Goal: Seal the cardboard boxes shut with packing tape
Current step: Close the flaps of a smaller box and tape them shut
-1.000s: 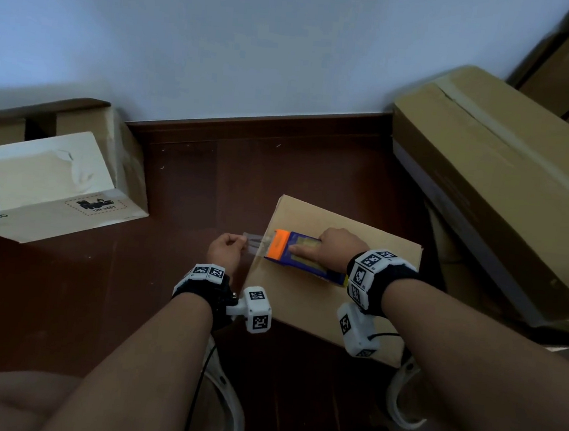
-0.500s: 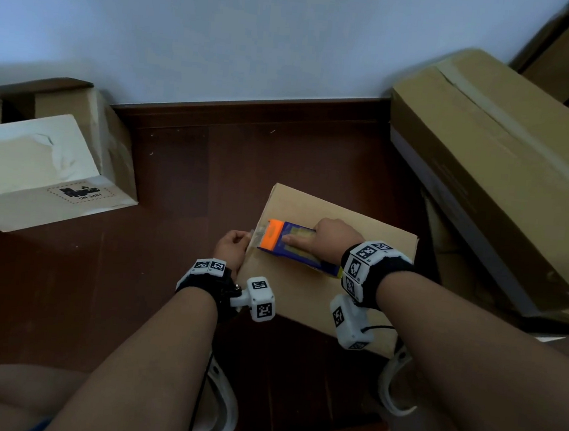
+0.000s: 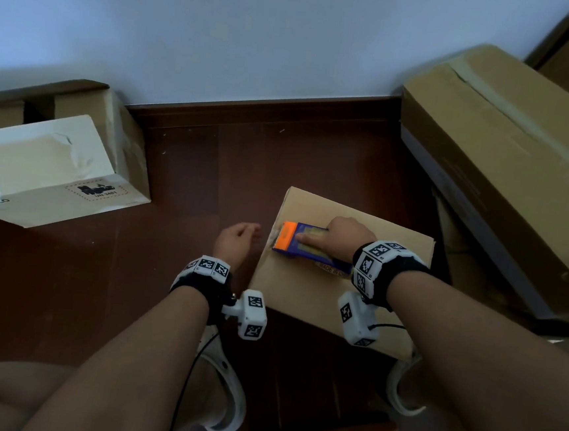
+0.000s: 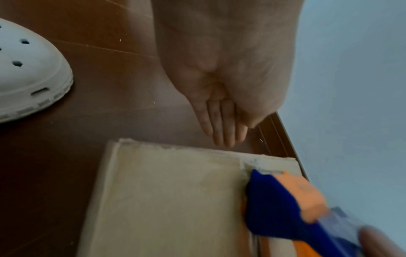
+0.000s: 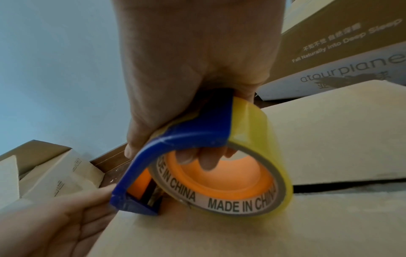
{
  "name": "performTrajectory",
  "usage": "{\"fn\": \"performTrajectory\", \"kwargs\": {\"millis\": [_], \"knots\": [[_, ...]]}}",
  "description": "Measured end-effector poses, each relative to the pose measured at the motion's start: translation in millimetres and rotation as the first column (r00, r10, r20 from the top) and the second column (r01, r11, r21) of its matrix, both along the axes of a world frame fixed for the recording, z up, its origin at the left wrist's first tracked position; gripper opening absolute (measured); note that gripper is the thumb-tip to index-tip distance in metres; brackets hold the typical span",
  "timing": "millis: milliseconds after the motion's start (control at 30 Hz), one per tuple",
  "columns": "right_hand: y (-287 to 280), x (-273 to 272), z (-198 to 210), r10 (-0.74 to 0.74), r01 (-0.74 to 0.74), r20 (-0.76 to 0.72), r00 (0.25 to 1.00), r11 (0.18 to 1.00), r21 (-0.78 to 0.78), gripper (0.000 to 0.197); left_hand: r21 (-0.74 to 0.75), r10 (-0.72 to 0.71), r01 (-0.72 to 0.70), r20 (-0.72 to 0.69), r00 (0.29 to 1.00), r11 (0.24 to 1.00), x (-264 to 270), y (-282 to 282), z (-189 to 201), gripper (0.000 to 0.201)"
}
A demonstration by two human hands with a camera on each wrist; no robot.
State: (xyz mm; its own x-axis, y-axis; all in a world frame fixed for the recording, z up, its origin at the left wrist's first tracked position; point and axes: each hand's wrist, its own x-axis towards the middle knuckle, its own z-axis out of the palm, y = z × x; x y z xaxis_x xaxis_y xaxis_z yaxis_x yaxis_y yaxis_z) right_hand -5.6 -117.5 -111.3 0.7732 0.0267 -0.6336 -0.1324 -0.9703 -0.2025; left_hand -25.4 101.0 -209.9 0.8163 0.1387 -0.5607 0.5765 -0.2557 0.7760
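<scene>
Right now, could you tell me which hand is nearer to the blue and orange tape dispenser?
Right. The right hand grips the blue and orange tape dispenser on the small cardboard box; the left hand is open beside the box's edge, apart from it.

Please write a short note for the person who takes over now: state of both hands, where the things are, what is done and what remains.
Right hand: grips the blue and orange tape dispenser with its yellowish roll of packing tape, fingers through the core, pressed on the small brown cardboard box at its left edge.
Left hand: open, holds nothing, just beside that edge, above the dark wooden floor.
Done: the tape end seems stuck at the box's left edge.
Left: run the tape across the top seam, cut it, press it flat. Whether the other boxes need tape, I cannot tell.
</scene>
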Motion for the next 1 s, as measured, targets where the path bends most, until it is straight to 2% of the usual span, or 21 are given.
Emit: {"fn": "performTrajectory", "kwargs": {"millis": [67, 133, 200, 300, 400, 467, 567, 633, 667, 767, 833, 1000], "knots": [[0, -1, 0, -0.005, 0.005, 0.01, 1.0, 1.0, 0.001, 0.071, -0.152, -0.059, 0.056, -0.019, 0.998, 0.987, -5, -10, 12, 0.034], [-2, -2, 0, -0.019, 0.019, 0.018, 1.0, 1.0, 0.0, 0.07, -0.142, -0.188, 0.179, -0.053, 0.981, 0.974, -12, -18, 17, 0.04], [-4, -3, 1, -0.028, 0.028, 0.018, 0.999, 1.0, -0.001, 0.069, -0.237, -0.218, 0.191, -0.094, 0.971, 0.953, -19, -25, 15, 0.042], [-8, -6, 2, -0.028, 0.028, 0.023, 0.999, 1.0, 0.003, 0.067, -0.29, -0.298, 0.255, -0.116, 0.947, 0.922, -21, -32, 24, 0.044], [-6, -8, 3, -0.034, 0.034, 0.036, 0.999, 0.999, 0.003, 0.066, -0.374, -0.334, 0.271, -0.114, 0.935, 0.887, -22, -34, 43, 0.059], [-4, -8, 3, -0.036, 0.036, 0.041, 0.999, 0.999, 0.001, 0.065, -0.343, -0.418, 0.366, -0.091, 0.904, 0.865, -25, -29, 43, 0.059], [-3, -8, 4, -0.036, 0.037, 0.044, 0.998, 0.999, -0.007, 0.066, -0.181, -0.557, 0.539, -0.062, 0.828, 0.822, -31, -19, 36, 0.086], [-2, -9, 2, -0.037, 0.038, 0.04, 0.999, 0.999, -0.012, 0.067, -0.154, -0.554, 0.544, -0.032, 0.832, 0.825, -36, -16, 29, 0.09], [-2, -10, 2, -0.038, 0.038, 0.039, 0.999, 0.999, -0.015, 0.067, -0.158, -0.54, 0.532, -0.009, 0.842, 0.832, -36, -17, 29, 0.085], [2, -9, 2, -0.03, 0.032, 0.054, 0.998, 0.999, -0.033, 0.067, -0.249, -0.477, 0.469, 0.031, 0.878, 0.847, -35, -15, 29, 0.073], [6, -8, 3, -0.021, 0.023, 0.055, 0.998, 0.999, -0.043, 0.069, -0.275, -0.495, 0.483, 0.03, 0.868, 0.831, -32, -12, 29, 0.071], [32, -2, 8, 0.057, -0.052, 0.069, 0.996, 0.996, -0.067, 0.071, -0.313, -0.46, 0.443, 0.023, 0.888, 0.84, -39, 11, 25, 0.078]]}}
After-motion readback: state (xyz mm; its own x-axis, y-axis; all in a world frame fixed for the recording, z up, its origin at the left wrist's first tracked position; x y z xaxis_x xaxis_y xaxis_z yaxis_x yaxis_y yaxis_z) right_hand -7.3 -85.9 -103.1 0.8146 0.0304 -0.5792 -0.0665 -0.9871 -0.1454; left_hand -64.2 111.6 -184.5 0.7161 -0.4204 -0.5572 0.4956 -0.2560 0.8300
